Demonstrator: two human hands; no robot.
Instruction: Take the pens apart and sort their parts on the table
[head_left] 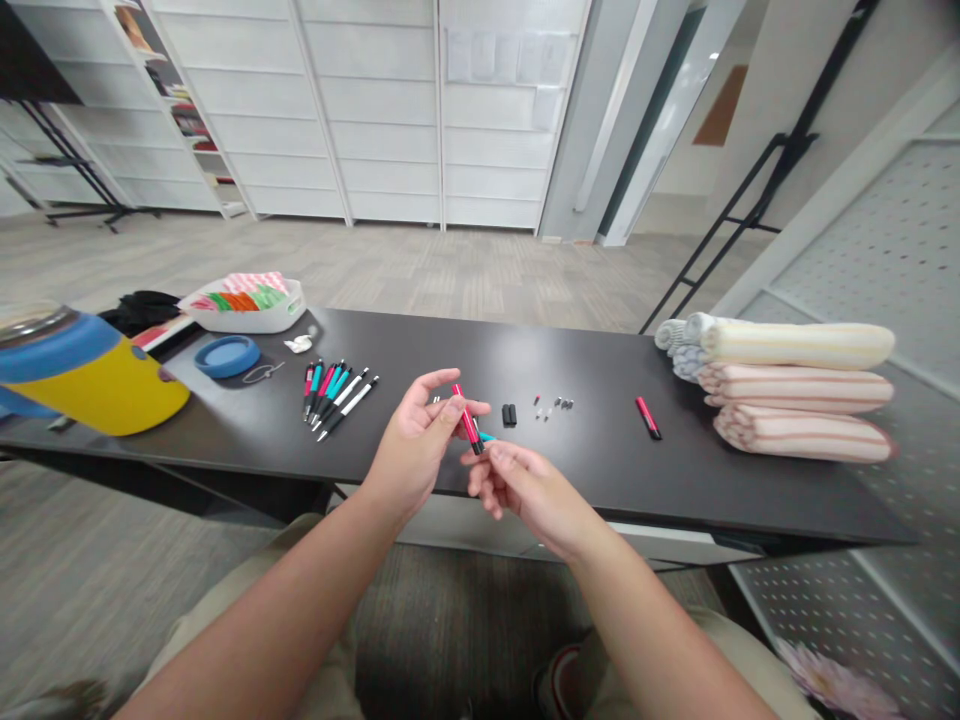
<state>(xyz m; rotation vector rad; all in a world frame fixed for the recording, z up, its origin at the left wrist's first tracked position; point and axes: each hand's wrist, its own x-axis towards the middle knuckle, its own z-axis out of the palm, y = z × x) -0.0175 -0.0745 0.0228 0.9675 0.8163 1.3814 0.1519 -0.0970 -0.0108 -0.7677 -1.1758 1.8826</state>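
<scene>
A slim red-and-black plastic pen barrel sits tilted between both hands, pinched by the curled fingers of the left hand with its lower end at the fingertips of the right hand. A small teal plastic piece shows just beside it. Beyond, on the black surface, lies a row of assembled teal, black and white pens. A white plastic tray holds pink, green and orange items.
</scene>
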